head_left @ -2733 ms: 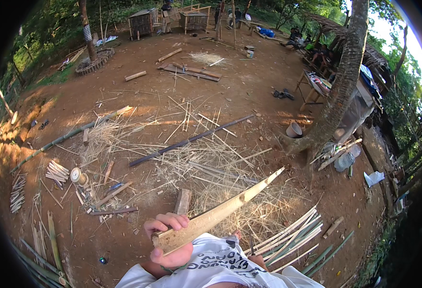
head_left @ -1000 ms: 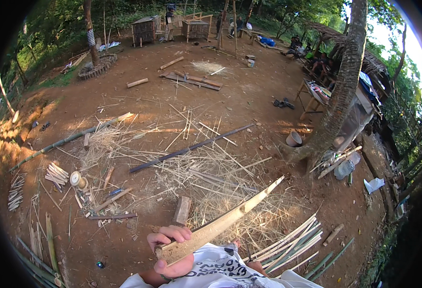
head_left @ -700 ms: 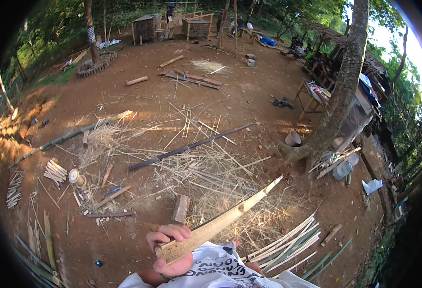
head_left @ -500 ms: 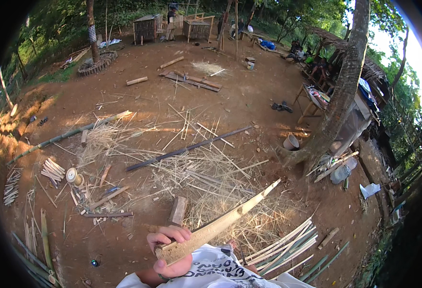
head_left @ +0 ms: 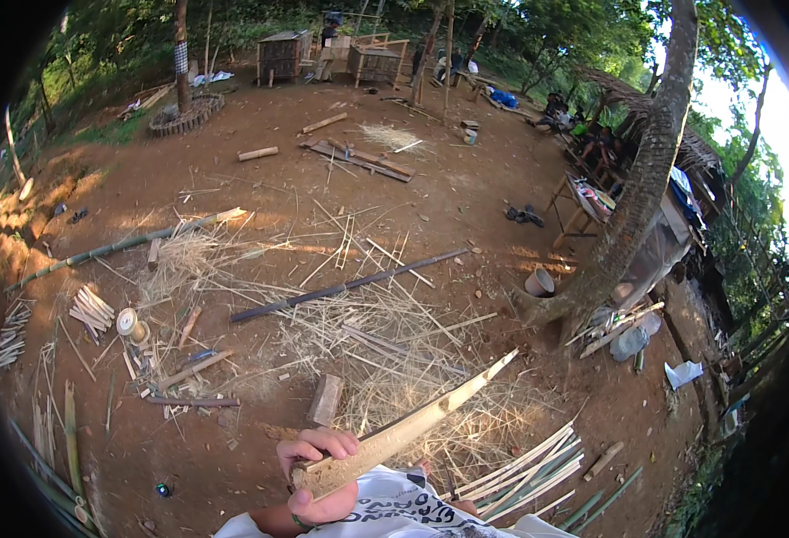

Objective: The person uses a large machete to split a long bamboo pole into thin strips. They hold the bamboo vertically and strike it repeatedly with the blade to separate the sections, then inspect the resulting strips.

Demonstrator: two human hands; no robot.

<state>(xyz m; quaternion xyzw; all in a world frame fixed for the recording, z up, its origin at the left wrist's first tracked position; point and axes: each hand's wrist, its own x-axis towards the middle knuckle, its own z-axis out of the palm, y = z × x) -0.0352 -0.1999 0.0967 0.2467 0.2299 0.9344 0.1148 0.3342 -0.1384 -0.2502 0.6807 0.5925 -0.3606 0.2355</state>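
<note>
Outdoor yard, brown earth floor; I stand near the worker, who wears a white shirt (head_left: 394, 495) with dark print.

Left hand (head_left: 334, 504): grasping a split length of bamboo (head_left: 403, 432) by its near, thicker end. Fingers lie curled over the top edge, thumb underneath. The bamboo is held in front of the shirt, slanting away to the right and narrowing to a point at the far end. Pale inner face visible; a knot mark sits towards the tip.

Right hand (head_left: 464, 507): mostly hidden by the shirt, only a patch of skin showing; I cannot tell whether it grips anything. A thin dark object (head_left: 451, 482) stands just beside it, too small to identify.

Ground near the worker: a wooden block (head_left: 326, 400) lies just beyond the left hand. Loose shavings (head_left: 358, 334) spread across the middle, with a long dark pole (head_left: 349, 285) lying across them. To the right, a fan of pale and green strips (head_left: 529, 468).

Left side: a spool (head_left: 129, 325) beside a pile of short sticks (head_left: 92, 309); farther out, a green pole (head_left: 125, 244).

Right side: a tree trunk (head_left: 650, 170) with a bucket (head_left: 540, 283) at its base. People (head_left: 601, 148) sit in the shade behind.
</note>
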